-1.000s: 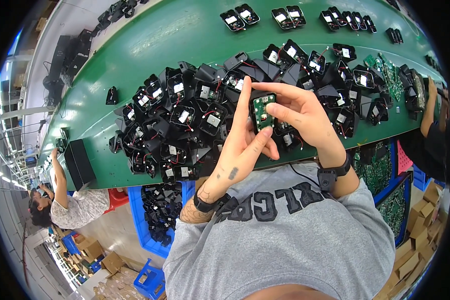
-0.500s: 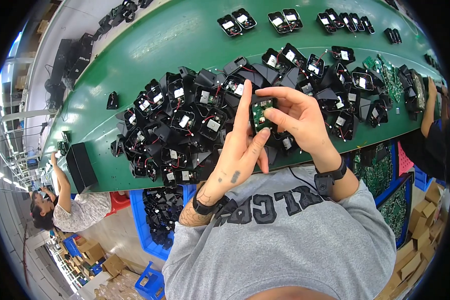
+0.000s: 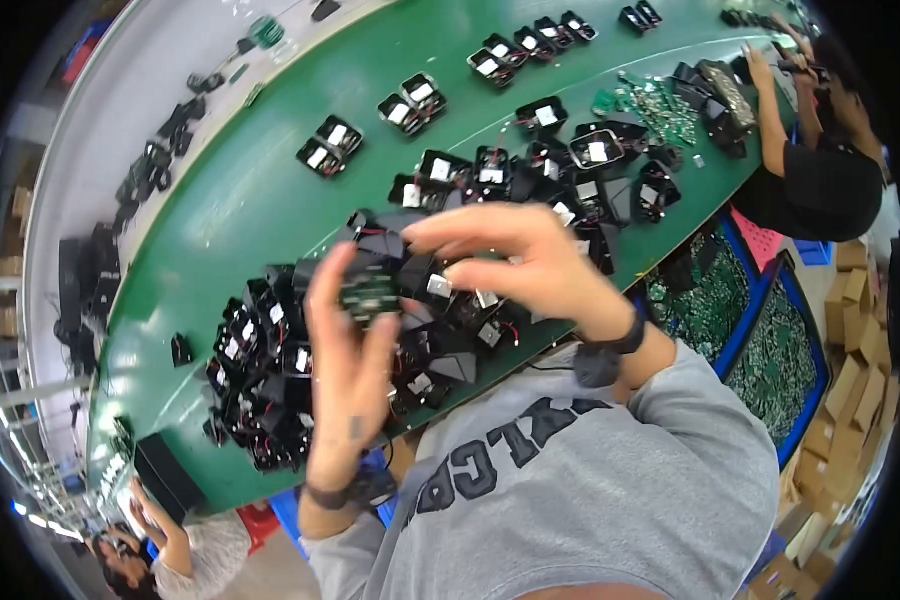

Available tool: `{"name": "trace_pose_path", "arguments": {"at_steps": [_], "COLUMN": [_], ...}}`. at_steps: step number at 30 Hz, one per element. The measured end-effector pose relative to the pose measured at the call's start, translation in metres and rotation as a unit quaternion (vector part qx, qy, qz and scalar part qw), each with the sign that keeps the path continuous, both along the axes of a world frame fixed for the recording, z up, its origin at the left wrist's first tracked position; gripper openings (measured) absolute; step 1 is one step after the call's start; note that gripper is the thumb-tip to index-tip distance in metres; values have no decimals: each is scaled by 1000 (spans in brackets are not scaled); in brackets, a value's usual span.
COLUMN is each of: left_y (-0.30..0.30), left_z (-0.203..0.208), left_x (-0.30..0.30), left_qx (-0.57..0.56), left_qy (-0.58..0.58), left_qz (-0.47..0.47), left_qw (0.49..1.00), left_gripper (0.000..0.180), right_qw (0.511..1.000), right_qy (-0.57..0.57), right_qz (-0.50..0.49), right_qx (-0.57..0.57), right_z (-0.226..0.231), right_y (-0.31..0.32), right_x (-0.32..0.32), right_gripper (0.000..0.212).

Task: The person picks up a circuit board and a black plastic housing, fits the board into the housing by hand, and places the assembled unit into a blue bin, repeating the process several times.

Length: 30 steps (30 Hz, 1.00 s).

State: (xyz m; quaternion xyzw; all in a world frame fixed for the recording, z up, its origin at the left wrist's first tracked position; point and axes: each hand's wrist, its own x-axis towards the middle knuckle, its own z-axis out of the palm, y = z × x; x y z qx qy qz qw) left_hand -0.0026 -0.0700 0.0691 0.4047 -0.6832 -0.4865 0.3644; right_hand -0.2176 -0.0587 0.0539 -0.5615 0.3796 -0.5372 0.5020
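My left hand (image 3: 345, 370) is raised over the green table (image 3: 240, 210) and pinches a small green circuit board (image 3: 370, 296) between thumb and fingers. My right hand (image 3: 525, 265) reaches in from the right, fingers spread, its fingertips at the board's right side and over a small black fan part (image 3: 425, 275). Both hands are motion-blurred. Beneath them lies a heap of black fan housings with red wires (image 3: 270, 370). I wear a grey sweatshirt and a dark wristband on each wrist.
More black fan units (image 3: 410, 100) lie in pairs farther along the table. A pile of green circuit boards (image 3: 660, 105) sits at the far right by a co-worker's arm (image 3: 770, 110). Blue bins of green boards (image 3: 770, 340) stand at my right. Another person (image 3: 160, 540) works at lower left.
The view has swung, so the table now sits more to the right. My hands stay together on the green board, and my right hand's fingers have spread out over it.
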Motion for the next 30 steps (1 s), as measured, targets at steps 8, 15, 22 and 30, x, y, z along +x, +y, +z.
{"name": "trace_pose_path", "arguments": {"at_steps": [8,15,22,30], "left_y": [-191,-276,-281,-208], "left_z": [-6,-109,-88,-133], "left_x": [89,125,224,468], "left_qx": [-92,6,-62,47], "left_qy": [-231,-390,-379,-499], "left_qz": [107,163,373,538], "left_qw": [963,906,845,677], "left_gripper": [56,67,52,44], "right_qw": [798,793,851,971], "right_qy": [338,466,385,-151], "right_qz": [-496,-383,-357,-182], "right_qx": [44,86,-7,21], "right_z": [-39,-129,-135,-57], "right_y": [4,-32,4,47], "right_x": [-279,-359,-385,-273], "right_gripper": [26,38,14,42]}}
